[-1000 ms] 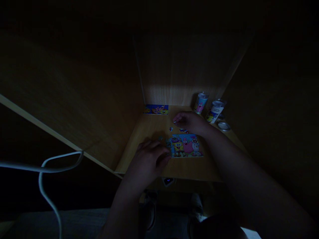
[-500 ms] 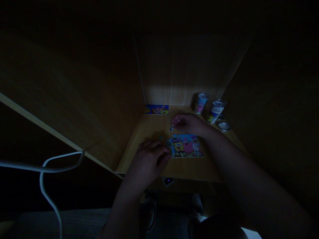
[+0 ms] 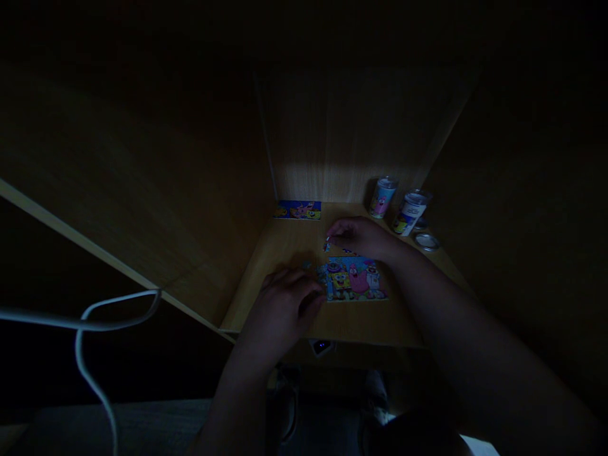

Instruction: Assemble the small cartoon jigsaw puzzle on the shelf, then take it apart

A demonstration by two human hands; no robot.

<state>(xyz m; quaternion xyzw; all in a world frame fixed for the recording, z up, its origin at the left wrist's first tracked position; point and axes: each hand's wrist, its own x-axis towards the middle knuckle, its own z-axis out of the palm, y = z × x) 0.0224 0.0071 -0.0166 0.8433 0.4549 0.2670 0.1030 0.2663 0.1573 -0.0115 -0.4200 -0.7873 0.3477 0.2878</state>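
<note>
A cartoon jigsaw puzzle [image 3: 356, 278] lies flat on the wooden surface between my hands. At its left edge my left hand [image 3: 285, 301] rests with curled fingers, thumb and index tips close together; what they may pinch is hidden. My right hand [image 3: 356, 235] is above the puzzle's far edge, its fingertips closed on a small jigsaw piece [image 3: 327, 244]. Beneath that hand some loose pieces [image 3: 349, 252] show in part. Another small bluish piece [image 3: 306, 263] lies just beyond my left hand.
A second cartoon picture strip [image 3: 298, 210] lies by the back panel. Two clear-topped cans [image 3: 382, 197] [image 3: 409, 214] with cartoon labels stand at the back right, a round lid [image 3: 427, 241] beside them. Wooden walls enclose the surface [image 3: 351, 324]. A white cable [image 3: 118, 324] hangs at left. Light is dim.
</note>
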